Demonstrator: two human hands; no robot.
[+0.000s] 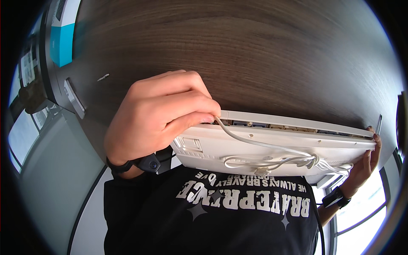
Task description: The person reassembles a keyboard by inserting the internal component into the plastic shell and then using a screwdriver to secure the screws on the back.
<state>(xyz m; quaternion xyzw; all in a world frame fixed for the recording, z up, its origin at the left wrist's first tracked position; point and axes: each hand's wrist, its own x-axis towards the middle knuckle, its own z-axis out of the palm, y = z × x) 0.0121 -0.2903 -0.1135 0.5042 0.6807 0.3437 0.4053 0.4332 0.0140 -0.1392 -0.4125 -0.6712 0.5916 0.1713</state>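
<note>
A white keyboard (204, 151) is held on edge in front of my chest, its underside toward me. Along its upper edge runs a gap, with dark and tan parts showing inside. At the left corner my left hand (161, 112) is closed, thumb and fingers pinched at the gap on a white cable (242, 138). From these fingertips the cable runs down across the underside to a tied bundle near the lower right. My right hand (366, 163) grips the keyboard's right end, fingers on its far side. The pinched spot itself is partly hidden by the left fingers.
On the dark wood table (238, 46) a white and turquoise box (62, 42) stands at the far left. Nearer lie a flat white bar-shaped thing (75, 98) and a small pale scrap (103, 77). A thin metallic rod (380, 124) lies beyond my right hand.
</note>
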